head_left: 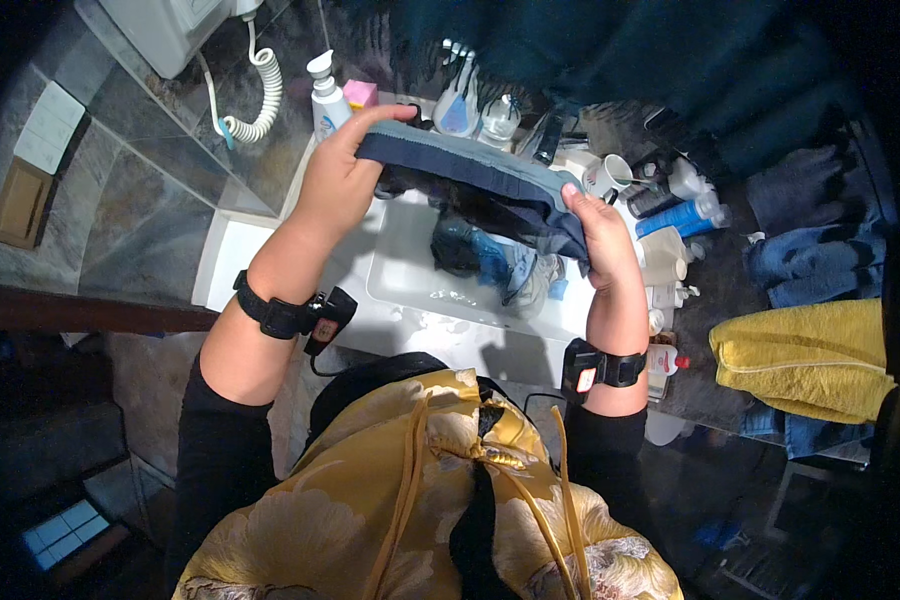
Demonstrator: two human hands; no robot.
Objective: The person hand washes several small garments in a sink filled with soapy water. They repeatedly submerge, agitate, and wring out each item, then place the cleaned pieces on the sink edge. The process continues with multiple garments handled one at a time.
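Stretched between my two hands is a navy and grey-blue garment with a wide waistband [460,172], held up over the sink. My left hand [342,182] is closed on its left end, with the thumb along the upper edge. At the other end my right hand [608,238] pinches the cloth, thumb on top. Below the garment, a white sink [395,255] holds a heap of wet blue and pale cloth [490,262]. White suds lie along the near side of the basin. The garment hides the basin's far part.
Behind the sink stand a white pump bottle [328,100], a pink box [361,95] and a clear bottle [457,108]. To the right are a white mug [610,175], a blue tube [675,217] and several bottles. A yellow towel [805,360] hangs farther right.
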